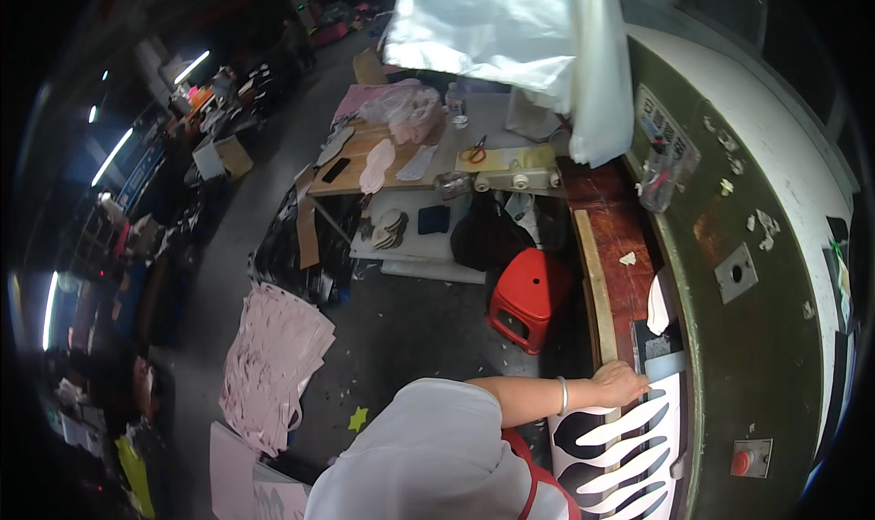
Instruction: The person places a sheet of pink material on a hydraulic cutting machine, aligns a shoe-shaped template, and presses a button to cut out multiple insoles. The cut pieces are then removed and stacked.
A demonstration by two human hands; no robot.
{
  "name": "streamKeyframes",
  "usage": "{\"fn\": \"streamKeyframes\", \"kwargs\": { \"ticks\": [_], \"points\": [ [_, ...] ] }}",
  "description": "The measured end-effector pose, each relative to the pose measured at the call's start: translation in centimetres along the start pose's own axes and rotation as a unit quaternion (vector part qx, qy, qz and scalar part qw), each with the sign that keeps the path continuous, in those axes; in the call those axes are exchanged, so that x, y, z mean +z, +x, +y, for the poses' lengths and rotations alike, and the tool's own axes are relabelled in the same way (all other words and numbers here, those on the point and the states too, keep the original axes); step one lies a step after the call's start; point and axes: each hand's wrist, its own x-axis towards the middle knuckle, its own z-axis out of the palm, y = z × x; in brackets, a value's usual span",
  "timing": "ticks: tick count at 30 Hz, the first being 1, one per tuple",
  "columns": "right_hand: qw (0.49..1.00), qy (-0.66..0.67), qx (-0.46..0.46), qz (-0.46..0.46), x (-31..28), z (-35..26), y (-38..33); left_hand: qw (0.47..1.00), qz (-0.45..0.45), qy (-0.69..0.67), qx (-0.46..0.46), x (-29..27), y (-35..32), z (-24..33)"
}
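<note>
My left hand, with a bracelet on its wrist, reaches to the right over the machine bed. Its fingers are curled closed at the upper edge of a white sheet with sole-shaped cut-outs, and they seem to pinch that edge. Dark gaps show through the sheet. Just beyond the fingertips lies a pale blue rectangular piece. Farther up the bed rests a white curved cut piece. My right hand is out of the picture.
A green machine body with a red button stands on the right. Ahead are a red stool and a table holding scissors and a bottle. Pink cut sheets lie stacked left.
</note>
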Motion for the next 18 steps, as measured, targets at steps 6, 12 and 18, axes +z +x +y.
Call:
{"fn": "streamKeyframes", "kwargs": {
  "ticks": [6,12,18],
  "points": [
    [0.999,0.019,0.018,-0.041,2.0,-1.7,-1.3,0.986,0.11,-0.06,0.11,-3.2,-2.4,-0.7],
    [0.998,0.016,0.049,-0.043,2.4,-0.1,-2.6,0.997,-0.046,-0.058,-0.015,-6.0,-6.8,-2.2],
    [0.985,0.005,0.167,-0.042,3.1,-0.9,-3.5,0.975,-0.183,0.107,-0.059,-8.9,-10.8,-2.2]
  ]
}}
